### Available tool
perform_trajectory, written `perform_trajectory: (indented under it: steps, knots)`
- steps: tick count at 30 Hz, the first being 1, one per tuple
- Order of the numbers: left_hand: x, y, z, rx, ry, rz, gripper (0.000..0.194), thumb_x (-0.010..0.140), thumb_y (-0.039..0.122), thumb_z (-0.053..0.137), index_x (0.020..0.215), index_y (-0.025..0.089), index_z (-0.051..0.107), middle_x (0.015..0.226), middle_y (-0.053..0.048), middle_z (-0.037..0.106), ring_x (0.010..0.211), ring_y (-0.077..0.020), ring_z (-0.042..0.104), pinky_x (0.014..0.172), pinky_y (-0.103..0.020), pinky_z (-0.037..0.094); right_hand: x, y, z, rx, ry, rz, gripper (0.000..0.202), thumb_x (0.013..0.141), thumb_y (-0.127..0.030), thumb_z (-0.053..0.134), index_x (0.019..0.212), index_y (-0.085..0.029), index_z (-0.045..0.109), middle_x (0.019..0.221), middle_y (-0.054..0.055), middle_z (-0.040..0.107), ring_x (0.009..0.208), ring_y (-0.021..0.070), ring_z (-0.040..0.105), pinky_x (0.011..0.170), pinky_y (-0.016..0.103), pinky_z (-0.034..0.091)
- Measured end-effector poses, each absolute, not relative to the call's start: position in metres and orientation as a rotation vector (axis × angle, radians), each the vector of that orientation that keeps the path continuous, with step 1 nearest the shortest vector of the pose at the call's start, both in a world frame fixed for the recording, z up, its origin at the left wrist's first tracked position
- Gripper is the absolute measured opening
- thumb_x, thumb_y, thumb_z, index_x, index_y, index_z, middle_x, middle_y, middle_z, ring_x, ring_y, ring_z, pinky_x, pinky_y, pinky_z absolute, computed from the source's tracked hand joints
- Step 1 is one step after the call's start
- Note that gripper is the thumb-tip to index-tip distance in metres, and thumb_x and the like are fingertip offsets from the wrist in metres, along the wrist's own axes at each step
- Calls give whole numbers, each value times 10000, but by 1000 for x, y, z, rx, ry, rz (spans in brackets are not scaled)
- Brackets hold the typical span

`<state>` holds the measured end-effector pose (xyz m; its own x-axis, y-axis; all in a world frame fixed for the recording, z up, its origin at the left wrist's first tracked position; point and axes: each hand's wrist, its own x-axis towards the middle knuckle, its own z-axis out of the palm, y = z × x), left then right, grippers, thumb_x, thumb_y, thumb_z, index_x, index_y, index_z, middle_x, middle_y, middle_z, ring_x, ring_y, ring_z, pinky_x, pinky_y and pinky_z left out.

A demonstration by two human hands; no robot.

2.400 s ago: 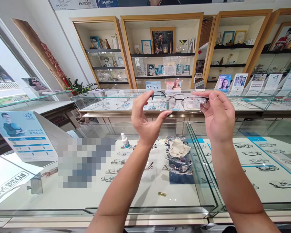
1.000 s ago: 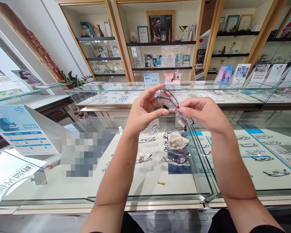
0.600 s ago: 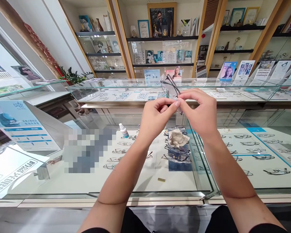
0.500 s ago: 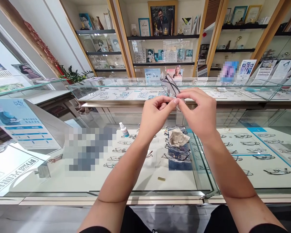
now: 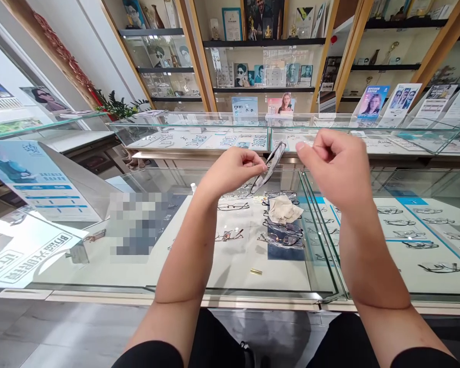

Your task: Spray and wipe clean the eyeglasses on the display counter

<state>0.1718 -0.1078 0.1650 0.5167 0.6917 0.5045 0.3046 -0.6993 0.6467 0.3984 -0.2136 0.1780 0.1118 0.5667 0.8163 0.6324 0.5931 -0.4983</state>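
My left hand (image 5: 232, 171) pinches a pair of eyeglasses (image 5: 275, 164) between thumb and fingertips, holding it tilted above the glass display counter (image 5: 230, 278). To its right my right hand (image 5: 339, 166) hangs apart from the glasses. Its fingers are curled in, and nothing shows in them. Below the hands a crumpled beige cloth (image 5: 285, 210) lies over a row of eyeglasses (image 5: 281, 239). Of the white spray bottle only the top (image 5: 193, 187) shows, behind my left forearm.
A small gold-coloured piece (image 5: 256, 271) lies toward the near side. At left stands a folded printed card (image 5: 49, 184). More frames (image 5: 439, 268) are laid out in the right-hand case. Across the aisle are another glass case (image 5: 199, 138) and shelves (image 5: 264, 43).
My right hand has let go of the eyeglasses and moved off to the right. The left hand keeps them, now lower and turned differently. The view has tipped downward slightly.
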Motion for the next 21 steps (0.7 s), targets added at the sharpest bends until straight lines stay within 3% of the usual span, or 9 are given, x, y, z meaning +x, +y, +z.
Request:
perform_trajectory:
  steps: [3,5,8,14,21]
  knots:
    - [165,-100,160,2402,957,858,177,840,278,823,673,234,785,557,-7,584,530,-147,450,600,-343,356,402,-222,183,-1076,-1576,15,614,1020,-367,723,610,-270,277,604,-40,190,605,156,373,661,365,470]
    - [161,-100,157,2451,1148,635,141,822,255,788,686,228,769,581,-13,601,554,-153,464,615,-347,339,402,-228,187,-1068,-1634,49,640,1030,-379,717,637,-266,224,627,-46,157,587,127,258,581,315,348]
    - [150,-107,148,2487,1409,306,104,858,241,691,789,217,764,704,-37,673,626,-167,502,645,-352,327,401,-233,191,-1103,-1747,113,649,1016,-281,718,648,-254,185,638,-55,147,604,99,148,549,316,159]
    - [112,-114,109,2423,1597,-47,108,867,219,635,870,228,742,901,-56,755,735,-199,588,661,-331,349,399,-230,187,-1044,-1862,99,646,1017,-260,741,662,-245,202,639,-48,170,611,90,159,546,326,132]
    - [102,-101,85,2342,1674,-186,135,795,159,710,862,235,799,920,-49,793,741,-201,629,670,-307,373,393,-234,192,-1264,-1897,93,670,1020,-297,729,612,-250,199,609,-43,164,576,94,149,492,334,92]
